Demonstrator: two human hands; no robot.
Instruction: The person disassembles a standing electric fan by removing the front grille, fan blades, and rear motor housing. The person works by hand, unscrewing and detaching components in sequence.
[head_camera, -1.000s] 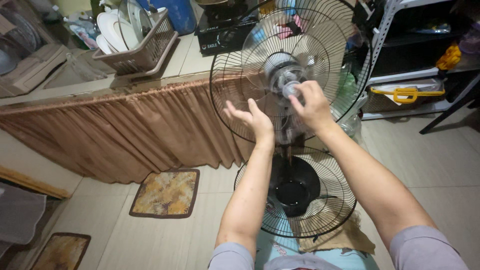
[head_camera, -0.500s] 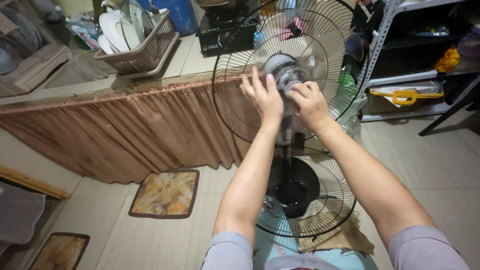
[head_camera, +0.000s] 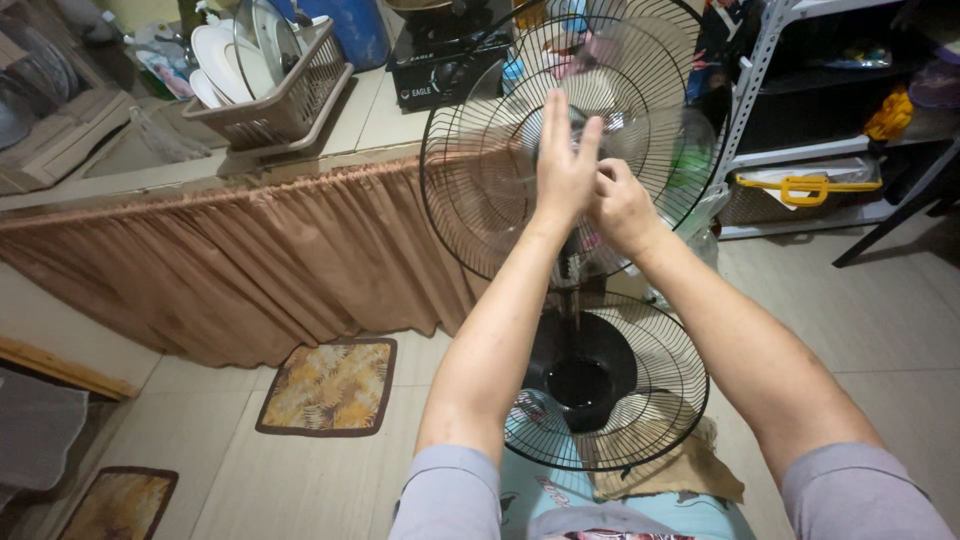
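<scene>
- Both hands are up at the middle of the stand fan, working at the hub inside the rear wire guard (head_camera: 470, 190); the guard is standing upright in front of the curtained desk (head_camera: 300, 130), with no front cover on it.
- The left hand (head_camera: 563, 170) is lying flat against the fan blade (head_camera: 640, 120), fingers (head_camera: 556, 115) stretched straight up and together, bracing rather than gripping.
- The right hand (head_camera: 620, 205) is curled just beside it, touching it, fingers bunched tight around something small at the hub. The hand is hiding that piece, so I cannot tell what it is.
- To do this well, I judge the flat palm should be holding the blade dead still while the curled fingers are turning; if the blade is slipping round with the twist, nothing is loosening or tightening.
- Pressing near the hub looks wiser than pressing out at the thin tip, where the clear plastic could flex.
- Knuckles are sitting close to the wires, so short, controlled turns seem safest.
- The loose front guard (head_camera: 640, 400) is lying flat on the floor at the foot of the fan, on a brown cloth (head_camera: 660, 480), right by the person's knees; worth minding when shifting weight.
- A dish rack (head_camera: 290, 95) is sitting on the desk behind, well clear.
</scene>
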